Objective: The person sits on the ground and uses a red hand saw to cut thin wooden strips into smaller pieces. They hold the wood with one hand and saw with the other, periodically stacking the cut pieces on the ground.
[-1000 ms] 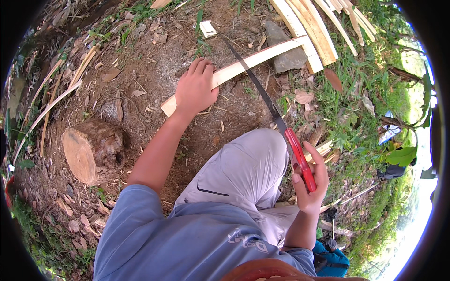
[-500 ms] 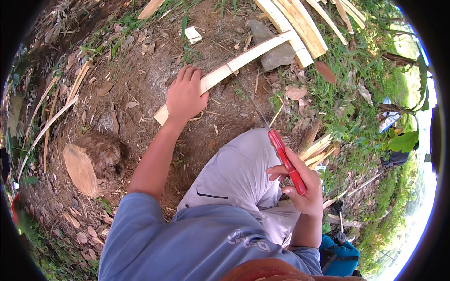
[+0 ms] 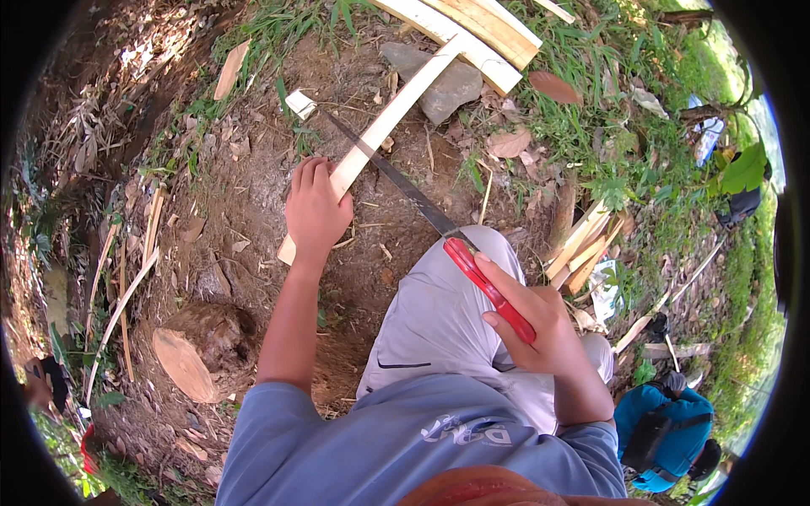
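Observation:
My left hand (image 3: 318, 209) is closed over the lower part of a narrow pale wooden strip (image 3: 395, 112). The strip slants up and right, its far end on top of another wooden board (image 3: 472, 52). My right hand (image 3: 533, 325) holds a handsaw by its red handle (image 3: 489, 289). The saw's long dark blade (image 3: 411, 192) lies across the strip just beyond my left hand, its tip sticking out past the far side. The teeth are too small to make out.
A flat grey stone (image 3: 451, 91) lies under the strip's far part. A cut log (image 3: 190, 358) stands left of my arm. Split wood pieces (image 3: 582, 244) are at right, near a teal backpack (image 3: 666, 430). A small white block (image 3: 300, 104) lies by the saw tip.
The saw has gone forward across the strip: its tip was near the strip before and now reaches well past it. My right fingers have closed more on the handle. The whole view has shifted.

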{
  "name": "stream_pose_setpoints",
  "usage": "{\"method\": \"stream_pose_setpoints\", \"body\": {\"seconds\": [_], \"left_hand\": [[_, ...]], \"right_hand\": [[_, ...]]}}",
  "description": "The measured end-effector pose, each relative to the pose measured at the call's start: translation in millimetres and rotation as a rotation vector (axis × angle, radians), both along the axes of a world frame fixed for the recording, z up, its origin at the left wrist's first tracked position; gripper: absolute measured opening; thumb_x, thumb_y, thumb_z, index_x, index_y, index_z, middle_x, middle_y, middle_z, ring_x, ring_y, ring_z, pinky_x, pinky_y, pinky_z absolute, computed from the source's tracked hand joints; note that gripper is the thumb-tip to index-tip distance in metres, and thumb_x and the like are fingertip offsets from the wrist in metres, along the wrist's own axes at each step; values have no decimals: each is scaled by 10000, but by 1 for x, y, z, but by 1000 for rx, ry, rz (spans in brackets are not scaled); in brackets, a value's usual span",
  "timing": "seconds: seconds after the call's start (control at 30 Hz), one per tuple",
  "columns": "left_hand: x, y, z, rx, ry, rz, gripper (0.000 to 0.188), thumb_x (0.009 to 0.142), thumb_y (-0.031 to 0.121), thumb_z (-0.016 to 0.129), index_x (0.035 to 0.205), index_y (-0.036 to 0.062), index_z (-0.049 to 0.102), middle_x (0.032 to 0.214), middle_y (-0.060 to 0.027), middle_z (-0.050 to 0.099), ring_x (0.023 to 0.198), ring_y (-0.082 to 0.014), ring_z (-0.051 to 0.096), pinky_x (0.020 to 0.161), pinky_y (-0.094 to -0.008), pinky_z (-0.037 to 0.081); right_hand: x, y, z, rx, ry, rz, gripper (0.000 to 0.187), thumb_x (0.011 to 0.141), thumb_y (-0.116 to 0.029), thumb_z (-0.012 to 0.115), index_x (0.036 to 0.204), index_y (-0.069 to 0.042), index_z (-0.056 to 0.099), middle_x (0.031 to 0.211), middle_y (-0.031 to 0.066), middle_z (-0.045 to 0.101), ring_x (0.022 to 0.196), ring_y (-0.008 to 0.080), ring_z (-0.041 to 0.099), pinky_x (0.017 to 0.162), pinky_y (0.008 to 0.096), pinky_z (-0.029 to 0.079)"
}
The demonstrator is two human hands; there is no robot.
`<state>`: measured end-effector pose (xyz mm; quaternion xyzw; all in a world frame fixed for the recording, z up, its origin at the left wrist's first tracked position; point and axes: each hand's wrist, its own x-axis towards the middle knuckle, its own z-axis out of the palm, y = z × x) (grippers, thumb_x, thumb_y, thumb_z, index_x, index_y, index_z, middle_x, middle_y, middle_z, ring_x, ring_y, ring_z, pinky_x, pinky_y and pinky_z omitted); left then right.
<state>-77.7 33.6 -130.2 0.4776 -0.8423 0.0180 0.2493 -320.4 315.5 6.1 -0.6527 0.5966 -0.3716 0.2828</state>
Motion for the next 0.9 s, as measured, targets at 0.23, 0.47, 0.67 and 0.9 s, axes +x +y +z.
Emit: {"method": "stream_pose_setpoints", "body": {"seconds": [0.23,0.47,0.67,0.9], "left_hand": [[-1,-2,-3,-17,-19,-3,491,785,171,831,1231,69,652,1392,-68,648,1374,-288,583,1060,-443,549],[-1,1,5,58,27,7,501,807,162,809,1271,49,656,1390,-94,665,1390,-323,582,1092,-459,540],[1,-3,0,-17,63,-13,539,882,344,818,1310,46,683,1416,-105,678,1430,-324,572,1122,-457,527],[5,-4,4,39,56,-47,584,963,483,766,1368,70,687,1453,-94,674,1493,-329,525,1145,-471,513]], "right_hand": [[-7,-4,-7,-52,-25,-107,626,897,-28,803,1497,1,626,1116,210,771,657,299,707,636,341,544],[-15,-7,-22,-146,-31,-140,615,895,0,797,1490,-22,645,1205,199,793,682,283,727,642,306,554],[-15,-8,-23,-149,42,-120,519,905,5,761,1417,38,677,1216,214,792,671,258,726,642,291,545],[-21,-11,-31,-157,65,-222,447,970,-124,725,1377,59,701,1155,207,814,726,195,747,728,279,566]]}}
